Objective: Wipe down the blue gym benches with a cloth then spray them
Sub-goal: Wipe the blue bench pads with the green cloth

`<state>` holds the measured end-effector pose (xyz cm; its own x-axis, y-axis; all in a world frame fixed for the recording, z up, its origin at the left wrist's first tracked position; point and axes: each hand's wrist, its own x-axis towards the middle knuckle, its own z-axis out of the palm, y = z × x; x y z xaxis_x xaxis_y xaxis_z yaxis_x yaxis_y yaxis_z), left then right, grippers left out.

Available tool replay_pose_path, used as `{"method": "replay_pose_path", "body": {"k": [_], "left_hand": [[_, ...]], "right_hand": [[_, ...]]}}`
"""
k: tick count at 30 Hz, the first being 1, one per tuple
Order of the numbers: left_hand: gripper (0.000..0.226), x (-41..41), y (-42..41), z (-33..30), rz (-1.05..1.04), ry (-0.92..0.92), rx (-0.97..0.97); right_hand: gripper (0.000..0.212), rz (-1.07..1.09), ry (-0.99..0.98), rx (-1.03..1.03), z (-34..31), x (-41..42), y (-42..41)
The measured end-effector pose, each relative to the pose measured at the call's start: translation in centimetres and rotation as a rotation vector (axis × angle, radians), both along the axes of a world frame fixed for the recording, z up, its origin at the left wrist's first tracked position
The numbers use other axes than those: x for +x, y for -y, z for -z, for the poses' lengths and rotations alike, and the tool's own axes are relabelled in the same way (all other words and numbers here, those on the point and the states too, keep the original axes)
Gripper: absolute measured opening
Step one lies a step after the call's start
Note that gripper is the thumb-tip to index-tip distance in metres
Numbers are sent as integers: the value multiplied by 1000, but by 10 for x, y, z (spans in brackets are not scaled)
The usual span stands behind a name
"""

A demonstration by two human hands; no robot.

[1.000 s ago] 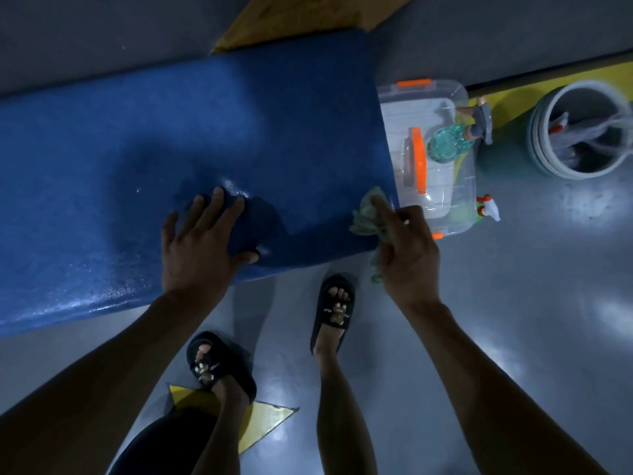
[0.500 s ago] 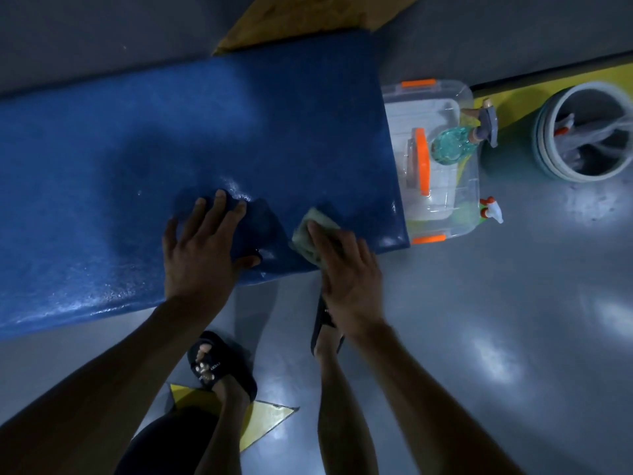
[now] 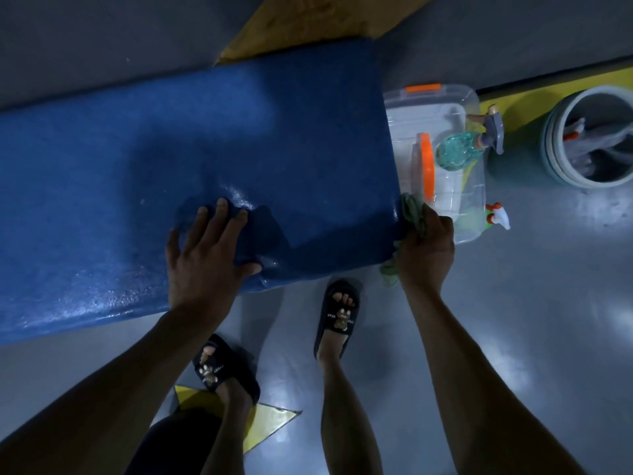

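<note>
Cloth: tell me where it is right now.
In the head view the green cloth is gripped in the right hand at the blue bench's right end, beside the clear plastic box.

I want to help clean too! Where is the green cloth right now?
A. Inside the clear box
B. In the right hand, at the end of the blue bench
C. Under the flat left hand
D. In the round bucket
B: the right hand grips the green cloth at the end edge of the blue bench.

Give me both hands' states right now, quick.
Left hand: open, fingers spread flat on the blue padded gym bench.
Right hand: closed, gripping the crumpled green cloth at the bench's end.
</note>
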<state>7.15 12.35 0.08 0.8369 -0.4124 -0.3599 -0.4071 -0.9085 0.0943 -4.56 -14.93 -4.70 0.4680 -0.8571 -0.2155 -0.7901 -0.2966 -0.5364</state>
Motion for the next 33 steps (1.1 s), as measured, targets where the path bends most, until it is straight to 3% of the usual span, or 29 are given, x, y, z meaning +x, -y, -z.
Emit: {"method": "replay_pose_path", "body": {"k": [6,11,15,18,21,24,26,28,33], "left_hand": [[84,-3,5,-2,-15,20,7],[84,-2,7,-6,-19,-17,24],[86,1,8,-9,-6,-19,37],[84,1,8,-9,-14,-13,20],[84,1,5,-8,-7,-28,-3],[84,1,2,-5,-9,-34,-20],[86,1,1,-5,-16,-41,-24],[88,3,-1,-4,-17,-39,-27],[90,4,-6,-6,19,-42,-37]], "right_hand": [[66,-55,97,-115,-17,13,-55],[50,-645,113,-56,-31,31,-145],[48,-995,123,-104,-34,27,-116],[54,-857,66,-115,-30,13,-45],[43,-561,72,-142,-28,4,8],[47,-233,24,-131,-22,13,6],[59,-155,47,-137,-22,25,-26],[65,-292,116,-133,-25,37,-73],[47,-855,75,-65,-37,44,-159]]}}
